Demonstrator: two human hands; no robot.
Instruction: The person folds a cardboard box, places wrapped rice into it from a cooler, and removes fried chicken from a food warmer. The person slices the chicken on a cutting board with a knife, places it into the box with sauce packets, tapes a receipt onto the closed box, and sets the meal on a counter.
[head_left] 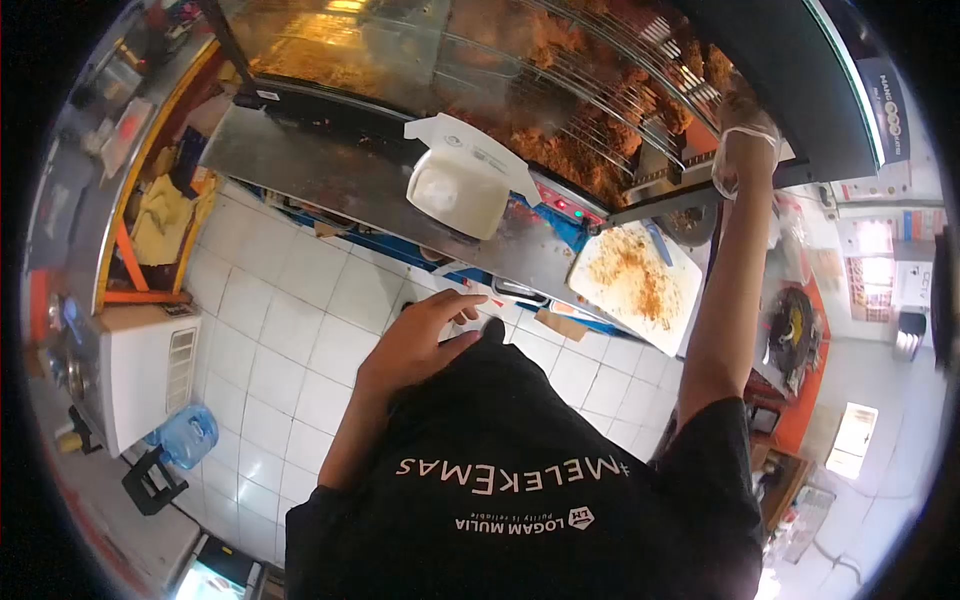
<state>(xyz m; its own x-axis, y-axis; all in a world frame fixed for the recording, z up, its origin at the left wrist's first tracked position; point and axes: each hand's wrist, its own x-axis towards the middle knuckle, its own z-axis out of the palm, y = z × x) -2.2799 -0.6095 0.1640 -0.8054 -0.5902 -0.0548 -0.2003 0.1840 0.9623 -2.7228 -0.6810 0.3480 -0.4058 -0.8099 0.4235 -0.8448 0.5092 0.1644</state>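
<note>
My right hand (745, 145), in a clear plastic glove, reaches into the glass display cabinet (640, 212) at its right end. Its fingers are hard to make out behind the glass, close to pieces of fried chicken (600, 150) on wire racks. In front of my body hovers my bare left hand (425, 335), fingers loosely bent and apart, holding nothing. On the steel counter (300, 170) stands an open white paper box (460, 195) with a pale, wrapped-looking lump inside. A white cutting board (640, 275) covered in brown crumbs lies nearer my right arm, with a blue-grey handled tool (658, 243) on it.
A metal bowl (688, 222) sits behind the board. To the left are an orange-edged shelf (150, 295), a white appliance (150, 375) and a blue water jug (190, 437) on the tiled floor (260, 400). An orange counter (805, 370) stands at right.
</note>
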